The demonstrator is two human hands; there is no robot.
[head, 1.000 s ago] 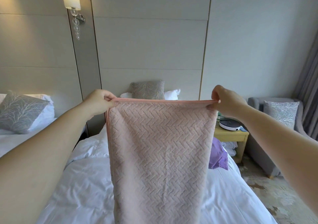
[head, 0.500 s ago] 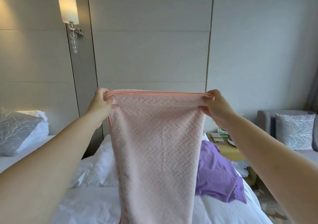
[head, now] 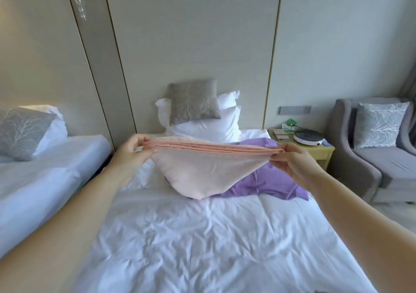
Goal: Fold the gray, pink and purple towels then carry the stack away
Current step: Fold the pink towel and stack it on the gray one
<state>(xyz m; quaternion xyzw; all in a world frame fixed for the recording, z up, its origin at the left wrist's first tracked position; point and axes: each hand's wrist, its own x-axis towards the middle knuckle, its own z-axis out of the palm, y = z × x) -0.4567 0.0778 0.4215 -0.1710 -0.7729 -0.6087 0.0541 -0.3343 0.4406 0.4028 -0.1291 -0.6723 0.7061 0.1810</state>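
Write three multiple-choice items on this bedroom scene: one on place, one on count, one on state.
1. Where does the crumpled purple towel lie?
A. on the white-sheeted bed
B. on the gray armchair
C. on the floor

2. How many hands hold the textured pink towel?
A. none
B. one
C. two

3. How is the pink towel?
A. flat on the bed
B. folded in layers, held up
C. rolled tight

Answers: 1 A, it rests on the sheet behind the pink towel. 2 C, the left hand and right hand each pinch one end. 3 B, several stacked edges run between the hands.
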